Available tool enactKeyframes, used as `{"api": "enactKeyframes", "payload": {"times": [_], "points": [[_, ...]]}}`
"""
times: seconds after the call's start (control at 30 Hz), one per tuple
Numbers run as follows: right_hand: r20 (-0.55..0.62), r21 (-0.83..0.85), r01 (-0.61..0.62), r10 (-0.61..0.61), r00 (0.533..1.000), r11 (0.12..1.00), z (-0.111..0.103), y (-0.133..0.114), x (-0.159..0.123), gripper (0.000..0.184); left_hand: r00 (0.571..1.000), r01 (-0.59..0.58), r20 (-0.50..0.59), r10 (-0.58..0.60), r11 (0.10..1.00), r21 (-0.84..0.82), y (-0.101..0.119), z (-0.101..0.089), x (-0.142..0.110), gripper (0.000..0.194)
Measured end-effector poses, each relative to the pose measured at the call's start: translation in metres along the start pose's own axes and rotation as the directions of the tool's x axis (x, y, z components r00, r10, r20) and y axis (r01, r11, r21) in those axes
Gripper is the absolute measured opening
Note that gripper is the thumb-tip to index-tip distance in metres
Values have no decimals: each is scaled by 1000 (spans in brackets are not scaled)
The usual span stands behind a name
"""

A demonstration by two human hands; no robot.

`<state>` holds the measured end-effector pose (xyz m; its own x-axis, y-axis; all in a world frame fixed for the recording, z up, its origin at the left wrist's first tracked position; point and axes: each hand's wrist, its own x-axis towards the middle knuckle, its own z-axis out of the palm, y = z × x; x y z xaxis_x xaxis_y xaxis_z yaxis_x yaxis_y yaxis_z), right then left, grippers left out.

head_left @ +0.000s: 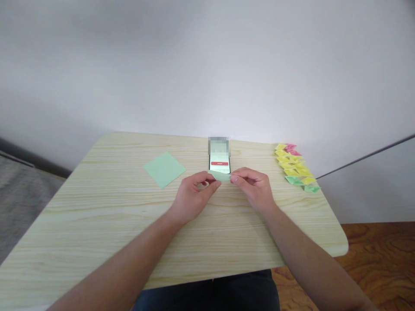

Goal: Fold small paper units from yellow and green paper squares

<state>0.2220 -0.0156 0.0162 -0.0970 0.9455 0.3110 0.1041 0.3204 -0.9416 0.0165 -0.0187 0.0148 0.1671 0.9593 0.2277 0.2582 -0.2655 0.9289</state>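
Note:
A small folded piece of green paper (221, 176) is held up between my two hands, just in front of a phone. My left hand (194, 192) pinches its left end between thumb and fingers. At the other end, the thumb and fingers of my right hand (254, 185) are closed on the same paper. The phone (219, 157) has a lit screen with a red bar, its top part blurred out; the paper covers its lower edge. To the left of my hands a flat green paper square (164, 169) lies turned like a diamond.
Several folded paper pieces (292, 163) in yellow, pink and green stand in rows along the right side of the wooden table (106, 207). A pale wall (207, 69) rises behind the table. Wooden floor (379, 250) shows at lower right.

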Motion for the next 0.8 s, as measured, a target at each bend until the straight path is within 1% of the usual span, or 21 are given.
{"api": "enactKeyframes", "payload": {"times": [0.1,0.23,0.4,0.5,0.57,0.63,0.73,0.8], "points": [[-20,-32,-18,17,1000,999,0,2,-1,14,1000,-5,-21,5,1000,8,-2,0,0,17],[-67,-59,-37,33,997,998,0,5,-2,16,998,9,-55,-11,999,-34,-7,0,1,18],[-66,-59,29,-33,997,998,-1,7,-2,11,996,22,-83,-27,998,-57,-11,0,2,15],[-54,-79,43,-47,997,996,0,5,-2,11,995,5,-101,-5,1000,-2,-9,0,1,14],[-62,-108,61,-68,996,992,1,3,-2,16,992,-22,-122,29,998,61,-6,-1,-1,13],[-77,-144,105,-117,990,984,2,1,-2,22,987,-55,-142,71,992,117,-4,-1,-2,11],[-80,-206,181,-201,976,962,3,-4,-3,17,980,-97,-157,124,981,170,-3,1,-4,8],[-59,-239,203,-223,973,950,3,-6,-4,13,975,-120,-163,152,974,192,-3,2,-4,7]]}}
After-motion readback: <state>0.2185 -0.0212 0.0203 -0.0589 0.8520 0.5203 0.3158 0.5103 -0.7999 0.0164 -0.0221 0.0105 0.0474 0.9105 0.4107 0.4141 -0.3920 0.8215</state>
